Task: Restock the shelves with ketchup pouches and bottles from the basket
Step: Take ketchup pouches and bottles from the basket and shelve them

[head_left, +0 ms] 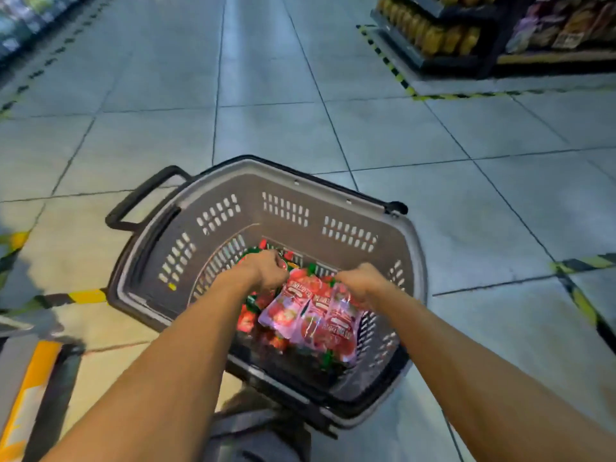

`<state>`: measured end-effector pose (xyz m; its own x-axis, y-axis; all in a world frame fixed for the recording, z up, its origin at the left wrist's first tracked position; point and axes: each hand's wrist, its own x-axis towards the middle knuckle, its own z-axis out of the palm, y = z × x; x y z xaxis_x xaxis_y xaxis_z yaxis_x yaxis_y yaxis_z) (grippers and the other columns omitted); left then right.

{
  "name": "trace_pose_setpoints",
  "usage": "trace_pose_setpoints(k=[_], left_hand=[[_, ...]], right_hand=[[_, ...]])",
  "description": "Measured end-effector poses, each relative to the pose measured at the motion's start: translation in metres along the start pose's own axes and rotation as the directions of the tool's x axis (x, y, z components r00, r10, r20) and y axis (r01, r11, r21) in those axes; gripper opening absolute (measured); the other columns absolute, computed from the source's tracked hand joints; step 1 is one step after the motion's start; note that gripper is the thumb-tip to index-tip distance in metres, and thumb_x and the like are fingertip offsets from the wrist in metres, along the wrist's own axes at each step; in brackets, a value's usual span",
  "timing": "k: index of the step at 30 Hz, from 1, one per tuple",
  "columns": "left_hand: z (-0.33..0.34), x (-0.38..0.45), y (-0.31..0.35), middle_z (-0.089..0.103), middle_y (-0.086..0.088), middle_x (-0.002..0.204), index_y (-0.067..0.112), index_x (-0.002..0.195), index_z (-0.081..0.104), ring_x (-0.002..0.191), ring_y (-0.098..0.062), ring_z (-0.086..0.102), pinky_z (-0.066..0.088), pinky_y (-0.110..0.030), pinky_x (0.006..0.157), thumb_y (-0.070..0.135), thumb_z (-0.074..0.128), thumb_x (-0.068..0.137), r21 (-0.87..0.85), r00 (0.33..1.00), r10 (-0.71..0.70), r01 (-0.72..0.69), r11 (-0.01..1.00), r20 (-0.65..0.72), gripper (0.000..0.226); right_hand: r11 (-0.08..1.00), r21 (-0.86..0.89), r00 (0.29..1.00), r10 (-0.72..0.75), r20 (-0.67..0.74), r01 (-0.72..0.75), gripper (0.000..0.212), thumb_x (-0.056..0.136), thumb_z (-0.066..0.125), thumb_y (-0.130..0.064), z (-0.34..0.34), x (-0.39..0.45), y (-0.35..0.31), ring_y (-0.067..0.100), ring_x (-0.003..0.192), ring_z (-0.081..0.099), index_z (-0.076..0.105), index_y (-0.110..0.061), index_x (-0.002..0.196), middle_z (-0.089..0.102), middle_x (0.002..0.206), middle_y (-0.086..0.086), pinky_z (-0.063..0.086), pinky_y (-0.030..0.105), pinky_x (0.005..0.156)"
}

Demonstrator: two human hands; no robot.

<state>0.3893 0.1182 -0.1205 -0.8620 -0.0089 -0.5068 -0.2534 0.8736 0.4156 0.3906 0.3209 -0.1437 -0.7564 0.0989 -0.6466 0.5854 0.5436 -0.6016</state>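
A grey plastic basket stands on the floor in front of me, with red ketchup pouches piled in its bottom. Both my arms reach down into it. My left hand is curled over the far end of the pile and grips a pouch there. My right hand is curled round the top edge of a bunch of glossy pouches lying on top. The fingers of both hands are hidden from view. No bottles are visible among the pouches.
The basket's black handle sticks out to the left. Stocked shelves stand at the far right behind yellow-black floor tape. More shelving runs along the far left. A yellow and grey object lies at the near left.
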Motion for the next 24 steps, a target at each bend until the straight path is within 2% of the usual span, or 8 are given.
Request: trace_pose_setpoints(k=[2,4,6,8,11,15,20,24], left_hand=[[0.019,0.028,-0.008,0.068,-0.017,0.113,0.018,0.091,0.06,0.095,-0.028,0.062,0.051,-0.035,0.084,0.029,0.068,0.088,0.018,0.997,-0.029,0.028,0.999,0.067,0.014],[0.036,0.052,-0.017,0.063,-0.015,0.126,0.015,0.109,0.056,0.106,-0.029,0.059,0.051,-0.038,0.094,0.031,0.072,0.087,0.007,0.988,-0.069,0.069,0.998,0.139,0.031],[0.052,0.073,-0.024,0.06,-0.014,0.131,0.01,0.123,0.053,0.115,-0.031,0.058,0.048,-0.043,0.101,0.034,0.074,0.086,-0.004,0.977,-0.105,0.107,0.994,0.188,0.049],[0.069,0.089,-0.032,0.059,-0.016,0.133,0.006,0.132,0.052,0.12,-0.034,0.057,0.048,-0.046,0.103,0.035,0.074,0.086,-0.003,0.968,-0.121,0.125,0.992,0.222,0.059],[0.095,0.106,-0.044,0.064,-0.015,0.128,0.006,0.126,0.06,0.114,-0.031,0.062,0.051,-0.042,0.1,0.031,0.07,0.088,0.036,0.953,-0.131,0.126,0.991,0.275,0.047],[0.118,0.12,-0.048,0.064,-0.014,0.128,0.008,0.124,0.062,0.114,-0.029,0.062,0.052,-0.039,0.1,0.025,0.067,0.088,0.152,0.962,-0.128,0.093,0.984,0.24,0.04],[0.13,0.129,-0.049,0.044,-0.02,0.144,0.007,0.135,0.051,0.134,-0.037,0.041,0.039,-0.049,0.113,0.038,0.078,0.083,0.22,0.95,-0.191,0.137,0.966,0.246,0.067],[0.13,0.13,-0.053,0.051,-0.018,0.141,0.005,0.136,0.048,0.131,-0.036,0.047,0.039,-0.049,0.113,0.036,0.085,0.076,0.165,0.943,-0.228,0.191,0.968,0.244,0.077]], right_hand=[[0.995,0.032,0.996,0.089,0.03,-0.089,0.016,0.092,0.067,-0.024,0.009,0.024,0.01,0.017,0.072,0.058,0.062,-0.009,0.094,0.06,0.087,0.007,0.048,0.027,0.065],[0.98,0.027,0.98,0.197,0.03,-0.197,0.05,0.091,0.069,-0.028,0.016,0.044,0.021,0.025,0.107,0.062,0.055,0.001,0.129,0.059,0.122,0.014,0.052,0.032,0.093],[0.97,-0.042,0.97,0.241,0.009,-0.241,0.054,0.098,0.06,-0.027,0.025,0.058,0.031,0.032,0.131,0.051,0.047,-0.003,0.144,0.049,0.145,0.016,0.043,0.038,0.11],[0.971,0.043,0.972,0.233,0.028,-0.234,0.045,0.097,0.06,-0.015,0.034,0.074,0.043,0.032,0.132,0.053,0.053,-0.007,0.141,0.054,0.145,0.016,0.046,0.039,0.108],[0.951,0.072,0.952,0.292,0.093,-0.299,0.045,0.098,0.059,-0.009,0.048,0.088,0.053,0.033,0.133,0.053,0.051,-0.002,0.142,0.053,0.145,0.018,0.047,0.039,0.107],[0.901,0.029,0.901,0.434,-0.015,-0.433,0.087,0.083,0.08,-0.025,0.061,0.098,0.062,0.035,0.128,0.054,0.028,0.001,0.148,0.043,0.146,0.02,0.051,0.045,0.104],[0.875,0.026,0.875,0.483,-0.004,-0.483,0.078,0.076,0.087,-0.021,0.059,0.106,0.067,0.037,0.112,0.064,0.044,-0.001,0.138,0.058,0.132,0.019,0.056,0.05,0.095],[0.894,-0.013,0.888,0.444,-0.119,-0.449,0.08,0.07,0.091,-0.026,0.059,0.102,0.068,0.035,0.106,0.067,0.05,0.0,0.132,0.061,0.128,0.018,0.059,0.047,0.09]])
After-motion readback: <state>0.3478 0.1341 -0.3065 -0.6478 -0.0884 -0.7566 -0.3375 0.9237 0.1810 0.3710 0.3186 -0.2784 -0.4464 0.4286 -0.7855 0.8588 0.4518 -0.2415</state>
